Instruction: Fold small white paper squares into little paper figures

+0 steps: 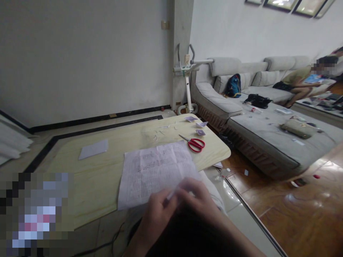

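Observation:
My left hand [157, 210] and my right hand [197, 198] meet close to my body, fingers pinched together on a small piece of white paper [171, 194] held between them. Just beyond them a large creased sheet of printed paper [155, 169] lies on the pale yellow table [107, 178]. Red-handled scissors [195, 144] rest on the table past the sheet, to the right. Three small folded purple paper pieces [199, 125] sit near the table's far corner.
A blank white sheet [93, 149] lies at the table's left. Paper scraps [160, 130] dot the far end. A grey sofa [268, 117] with a blue backpack [233, 85] and bags stands at right, a person [302, 82] seated on it. An exercise machine [187, 71] is by the wall.

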`<action>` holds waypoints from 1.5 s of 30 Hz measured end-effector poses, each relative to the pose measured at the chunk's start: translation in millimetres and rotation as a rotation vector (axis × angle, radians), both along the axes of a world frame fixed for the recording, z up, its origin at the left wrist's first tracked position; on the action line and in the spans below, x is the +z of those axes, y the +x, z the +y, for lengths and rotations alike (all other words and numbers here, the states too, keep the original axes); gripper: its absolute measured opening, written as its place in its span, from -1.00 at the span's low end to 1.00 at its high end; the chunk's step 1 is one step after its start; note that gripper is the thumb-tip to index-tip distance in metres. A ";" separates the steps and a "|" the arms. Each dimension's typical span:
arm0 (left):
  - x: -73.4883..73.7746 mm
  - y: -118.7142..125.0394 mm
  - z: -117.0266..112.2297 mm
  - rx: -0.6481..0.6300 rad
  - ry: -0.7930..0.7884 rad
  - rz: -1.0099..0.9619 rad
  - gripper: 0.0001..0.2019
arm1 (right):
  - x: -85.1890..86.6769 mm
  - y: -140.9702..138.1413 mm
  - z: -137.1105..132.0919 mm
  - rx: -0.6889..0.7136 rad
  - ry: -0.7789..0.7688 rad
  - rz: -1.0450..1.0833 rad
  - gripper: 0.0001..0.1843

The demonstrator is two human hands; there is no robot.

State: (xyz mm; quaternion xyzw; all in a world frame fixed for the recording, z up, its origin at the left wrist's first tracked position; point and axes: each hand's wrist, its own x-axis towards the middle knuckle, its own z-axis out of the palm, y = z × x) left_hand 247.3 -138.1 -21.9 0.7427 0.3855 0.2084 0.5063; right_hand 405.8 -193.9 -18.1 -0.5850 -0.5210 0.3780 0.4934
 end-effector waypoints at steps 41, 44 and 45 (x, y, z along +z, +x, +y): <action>-7.7 4.8 -0.6 0.360 0.249 -0.200 -0.84 | 16.3 -6.0 0.4 -0.121 0.163 0.007 -0.83; -3.2 4.3 1.9 0.424 0.029 -0.235 -0.78 | 6.8 -6.3 2.2 -0.193 0.198 -0.118 -0.83; -2.5 4.4 2.0 0.423 -0.015 -0.244 -0.78 | 3.6 -6.6 3.0 -0.186 0.173 -0.135 -0.85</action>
